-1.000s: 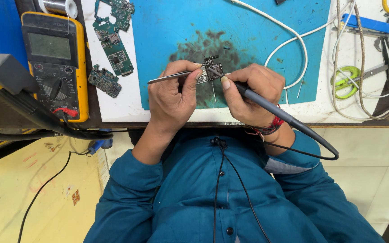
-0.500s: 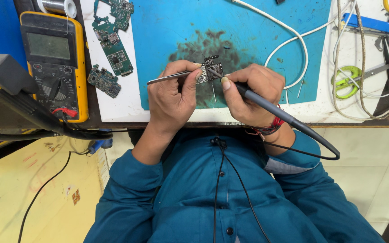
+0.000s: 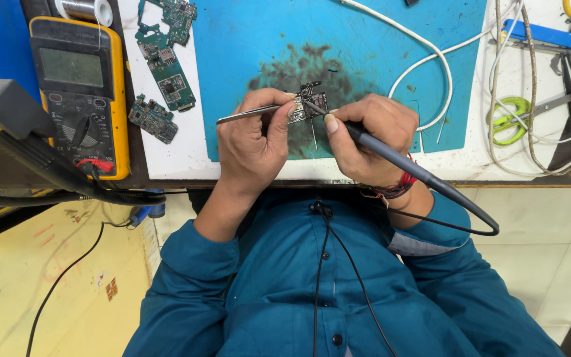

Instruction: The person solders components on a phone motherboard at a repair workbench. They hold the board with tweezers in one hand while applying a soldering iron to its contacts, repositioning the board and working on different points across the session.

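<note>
While left hand (image 3: pixel 252 142) pinches tweezers (image 3: pixel 249 114) steadying small circuit board (image 3: pixel 308 104) on blue mat (image 3: pixel 365 53), right hand (image 3: pixel 368 139) grips soldering iron (image 3: pixel 391 155) pen-style, tip on board.

The hands (image 3: pixel 312 142) cover part of the small circuit board (image 3: pixel 310 106) — its solder points too small to tell.

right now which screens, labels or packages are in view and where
Multimeter screen: far left of the bench, a grey rectangle in a yellow and black case, above the dial.
Floor sticker: small red and pale patch on the yellow floor, lower left.
No packages show.
</note>
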Tool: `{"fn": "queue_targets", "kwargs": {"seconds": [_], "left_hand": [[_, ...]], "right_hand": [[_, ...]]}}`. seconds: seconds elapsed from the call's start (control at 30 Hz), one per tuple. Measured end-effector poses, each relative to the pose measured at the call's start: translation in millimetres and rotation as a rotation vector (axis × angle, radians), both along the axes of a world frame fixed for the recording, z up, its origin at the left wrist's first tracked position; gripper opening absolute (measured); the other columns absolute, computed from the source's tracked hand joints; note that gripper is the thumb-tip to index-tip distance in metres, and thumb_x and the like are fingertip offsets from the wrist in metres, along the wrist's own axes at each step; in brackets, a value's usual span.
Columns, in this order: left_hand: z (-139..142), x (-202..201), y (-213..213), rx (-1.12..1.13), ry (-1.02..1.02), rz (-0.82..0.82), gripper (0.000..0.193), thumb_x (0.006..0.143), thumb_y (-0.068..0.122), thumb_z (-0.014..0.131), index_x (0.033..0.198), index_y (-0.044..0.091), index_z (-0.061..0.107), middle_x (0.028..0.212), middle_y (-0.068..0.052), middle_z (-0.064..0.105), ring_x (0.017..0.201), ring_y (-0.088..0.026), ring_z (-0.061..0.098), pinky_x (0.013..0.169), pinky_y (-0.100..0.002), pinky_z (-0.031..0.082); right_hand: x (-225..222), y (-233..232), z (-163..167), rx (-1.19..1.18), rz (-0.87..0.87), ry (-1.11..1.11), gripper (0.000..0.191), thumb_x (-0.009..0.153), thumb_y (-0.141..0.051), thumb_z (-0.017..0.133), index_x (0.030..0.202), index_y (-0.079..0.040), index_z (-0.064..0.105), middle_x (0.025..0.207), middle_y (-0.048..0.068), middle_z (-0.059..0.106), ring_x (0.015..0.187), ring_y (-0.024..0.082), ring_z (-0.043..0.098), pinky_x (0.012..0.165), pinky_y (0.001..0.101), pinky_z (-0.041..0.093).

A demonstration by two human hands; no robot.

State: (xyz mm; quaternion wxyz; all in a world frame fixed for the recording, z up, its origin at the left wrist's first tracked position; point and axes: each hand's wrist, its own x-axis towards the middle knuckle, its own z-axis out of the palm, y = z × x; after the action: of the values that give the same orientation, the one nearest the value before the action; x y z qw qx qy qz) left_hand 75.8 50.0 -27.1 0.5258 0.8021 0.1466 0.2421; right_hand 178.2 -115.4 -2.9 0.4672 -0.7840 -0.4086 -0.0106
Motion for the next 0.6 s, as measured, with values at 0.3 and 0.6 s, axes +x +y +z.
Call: {"fn": "queue_targets", "kwargs": {"seconds": [0.3, 0.6], "left_hand": [[0.4, 0.5, -1.0, -0.005, 0.004, 0.004, 0.01, 0.105, 0.008, 0.072, 0.111, 0.005, 0.066, 0.09, -0.006, 0.073, 0.07, -0.011, 0.067, 0.061, -0.026, 0.051], [0.8, 0.2, -0.9, 0.003, 0.011, 0.003, 0.01, 0.105, 0.008, 0.072, 0.112, 0.005, 0.065, 0.09, -0.006, 0.073, 0.07, -0.011, 0.068, 0.062, -0.027, 0.051]], "right_hand": [[-0.2, -0.8, 0.3, -0.005, -0.003, -0.005, 0.012, 0.091, 0.001, 0.079, 0.09, -0.002, 0.067, 0.08, 0.011, 0.069, 0.066, 0.024, 0.064, 0.057, 0.0315, 0.046], [-0.5, -1.0, -2.0, 0.008, -0.016, -0.006, 0.012, 0.091, 0.002, 0.077, 0.088, -0.002, 0.066, 0.079, 0.011, 0.068, 0.066, 0.024, 0.064, 0.057, 0.0317, 0.046]]}}
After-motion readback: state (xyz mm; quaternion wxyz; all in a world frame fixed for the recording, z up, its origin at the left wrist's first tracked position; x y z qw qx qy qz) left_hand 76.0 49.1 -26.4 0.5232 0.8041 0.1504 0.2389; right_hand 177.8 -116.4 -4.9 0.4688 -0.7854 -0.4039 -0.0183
